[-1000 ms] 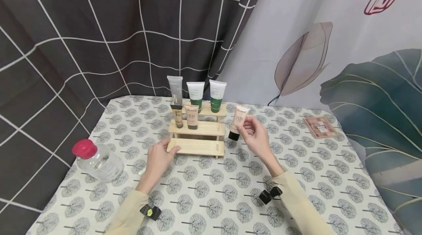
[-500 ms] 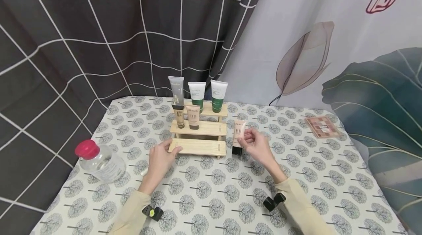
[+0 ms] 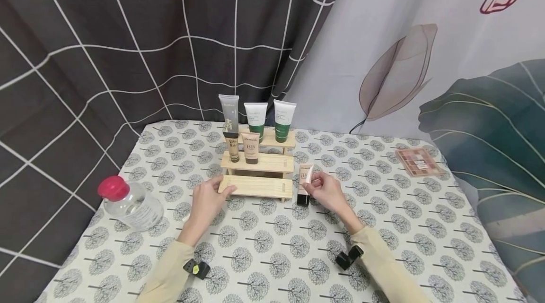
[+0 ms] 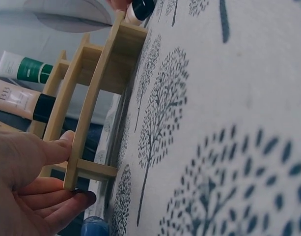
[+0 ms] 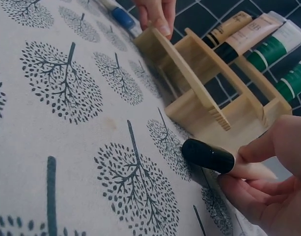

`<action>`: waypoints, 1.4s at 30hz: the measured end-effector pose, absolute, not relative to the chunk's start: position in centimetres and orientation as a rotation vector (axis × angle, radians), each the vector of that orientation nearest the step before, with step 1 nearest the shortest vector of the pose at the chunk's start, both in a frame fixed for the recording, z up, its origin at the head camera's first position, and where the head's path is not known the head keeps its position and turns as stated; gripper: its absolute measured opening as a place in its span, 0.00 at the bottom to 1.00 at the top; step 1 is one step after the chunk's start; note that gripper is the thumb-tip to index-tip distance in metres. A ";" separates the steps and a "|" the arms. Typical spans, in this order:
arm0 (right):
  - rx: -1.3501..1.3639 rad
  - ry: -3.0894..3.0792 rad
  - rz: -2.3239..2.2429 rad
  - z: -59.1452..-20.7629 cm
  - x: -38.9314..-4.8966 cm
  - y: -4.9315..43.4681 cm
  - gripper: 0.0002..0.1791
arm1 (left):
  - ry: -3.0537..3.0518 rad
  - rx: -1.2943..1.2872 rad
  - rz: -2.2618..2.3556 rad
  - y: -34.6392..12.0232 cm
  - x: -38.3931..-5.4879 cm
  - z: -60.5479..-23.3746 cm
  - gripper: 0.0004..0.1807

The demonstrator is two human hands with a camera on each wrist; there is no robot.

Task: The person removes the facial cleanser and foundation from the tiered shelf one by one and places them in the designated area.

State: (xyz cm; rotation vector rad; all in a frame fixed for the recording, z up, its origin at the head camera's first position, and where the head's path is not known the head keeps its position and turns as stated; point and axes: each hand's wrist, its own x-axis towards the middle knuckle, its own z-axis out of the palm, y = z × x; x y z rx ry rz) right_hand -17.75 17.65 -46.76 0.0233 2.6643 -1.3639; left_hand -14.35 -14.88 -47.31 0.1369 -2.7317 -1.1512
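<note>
A pale pink BB cream tube (image 3: 304, 176) with a black cap is pinched in my right hand (image 3: 327, 191), cap down, just right of the wooden stand's lowest step. My left hand (image 3: 207, 200) grips the left end of that step on the three-step wooden stand (image 3: 255, 186), thumb above and fingers below in the left wrist view. On the middle step stand a small gold tube (image 3: 232, 148) and another BB cream tube (image 3: 251, 148). Along the top step are a grey tube (image 3: 230, 113) and two white-and-green tubes (image 3: 257, 119). The lowest step bears nothing.
A clear bottle with a red cap (image 3: 132, 203) stands at the left of the table. An eyeshadow palette (image 3: 419, 161) lies at the far right. A blue-capped item (image 5: 122, 17) lies beyond my left hand. Curtains hang behind the tree-print tablecloth (image 3: 272, 246).
My right hand has brought the BB cream tube down and slightly nearer, from beside the middle step to beside the lowest one. My left hand keeps its grip on the stand.
</note>
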 end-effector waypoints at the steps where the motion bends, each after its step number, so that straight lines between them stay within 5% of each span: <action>1: 0.029 2.668 -1.360 -46.9 -17.8 17.7 0.17 | -2.732 0.135 -1.152 -14.9 -14.3 -47.3 0.33; 21: 0.054 2.702 -1.338 -47.2 -18.1 18.1 0.15 | -2.740 0.155 -1.090 -15.2 -13.8 -46.9 0.30; 42: -0.196 2.823 -1.366 -40.5 -18.6 16.8 0.14 | -2.739 0.093 -1.097 -14.8 -14.2 -47.0 0.30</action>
